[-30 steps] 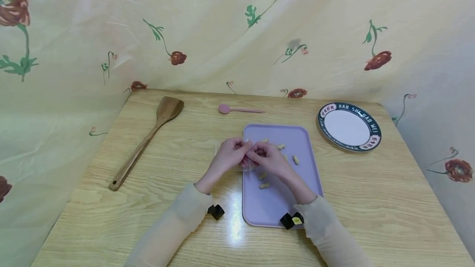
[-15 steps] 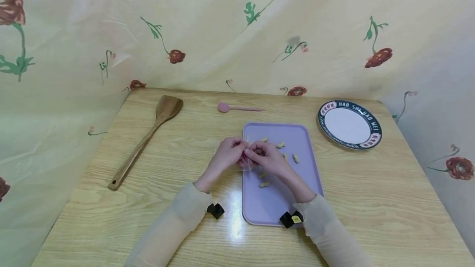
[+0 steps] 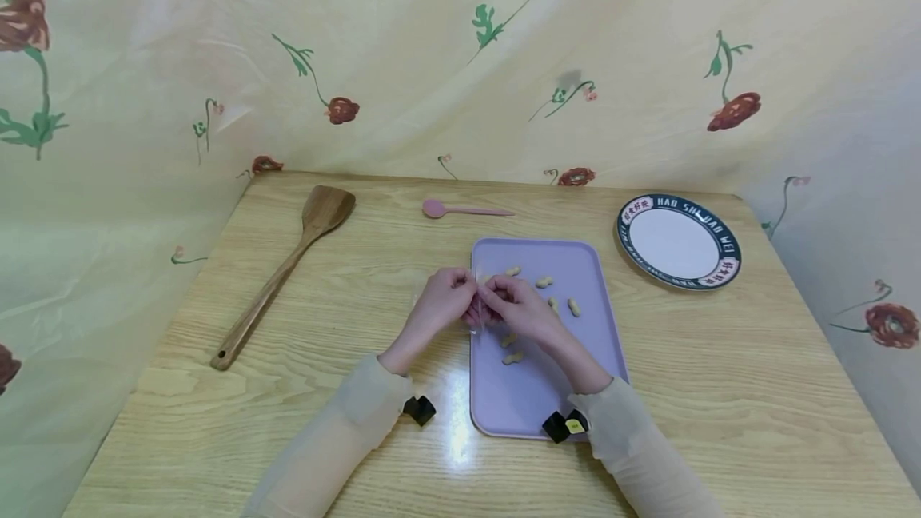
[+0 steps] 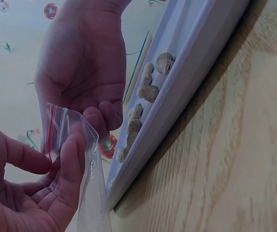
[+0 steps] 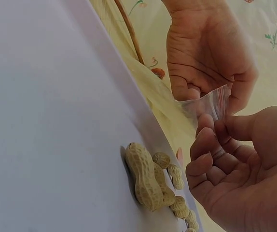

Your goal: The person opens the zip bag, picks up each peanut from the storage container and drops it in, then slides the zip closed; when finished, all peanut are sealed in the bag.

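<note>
A: Where's our bag?

B: We see the clear zip bag between both hands, over the nine o'clock edge of the purple tray in the head view. Red line along its zip strip.

A: Grip, each side?

B: Left hand: grip pinching the bag at its zip end, thumb against fingers. Right hand: same, thumb and index finger on that end, other fingers bent. We can't tell if the zip is parted.

A: Surroundings? Clock from the bag.

B: Tray at four, flat on our worktop. Unshelled peanuts scattered on it, one to five o'clock, around the right hand.

A: Further out?

B: Pink spoon at twelve, bowl toward nine. Plate between two and three, dark lettered rim, near the tray. Wooden spatula at nine, well apart, blade toward one. Floral cloth behind the worktop.
</note>
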The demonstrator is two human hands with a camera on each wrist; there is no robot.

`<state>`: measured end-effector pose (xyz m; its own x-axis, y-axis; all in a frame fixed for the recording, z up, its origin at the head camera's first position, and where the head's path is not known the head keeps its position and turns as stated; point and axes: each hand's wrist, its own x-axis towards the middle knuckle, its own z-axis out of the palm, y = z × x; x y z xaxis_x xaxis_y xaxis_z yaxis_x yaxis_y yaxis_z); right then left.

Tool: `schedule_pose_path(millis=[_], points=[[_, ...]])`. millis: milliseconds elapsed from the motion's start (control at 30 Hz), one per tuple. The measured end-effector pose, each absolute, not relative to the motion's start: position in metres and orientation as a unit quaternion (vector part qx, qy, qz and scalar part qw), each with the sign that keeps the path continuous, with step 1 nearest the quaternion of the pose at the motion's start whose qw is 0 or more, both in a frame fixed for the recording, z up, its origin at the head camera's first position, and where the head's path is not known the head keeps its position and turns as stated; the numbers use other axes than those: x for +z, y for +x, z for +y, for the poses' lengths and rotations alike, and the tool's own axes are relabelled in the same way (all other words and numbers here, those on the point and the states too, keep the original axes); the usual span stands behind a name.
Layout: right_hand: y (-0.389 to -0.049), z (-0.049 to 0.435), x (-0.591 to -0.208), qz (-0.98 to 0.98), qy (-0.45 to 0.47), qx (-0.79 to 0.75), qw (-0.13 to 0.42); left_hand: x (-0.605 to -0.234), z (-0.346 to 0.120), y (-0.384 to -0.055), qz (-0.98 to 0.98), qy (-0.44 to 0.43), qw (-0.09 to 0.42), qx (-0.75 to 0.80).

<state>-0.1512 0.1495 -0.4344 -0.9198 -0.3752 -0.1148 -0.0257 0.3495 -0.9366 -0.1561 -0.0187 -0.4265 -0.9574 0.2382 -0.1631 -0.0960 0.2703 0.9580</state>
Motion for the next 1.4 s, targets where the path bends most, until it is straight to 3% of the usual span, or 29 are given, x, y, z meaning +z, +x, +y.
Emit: schedule_pose_path(millis=[1400], points=[[-0.1508, 0.1443, -0.4332, 0.831, -0.095, -0.526, 0.155, -0.4198, -0.0235, -0.1561, 0.816, 0.060, 0.132, 0.560]])
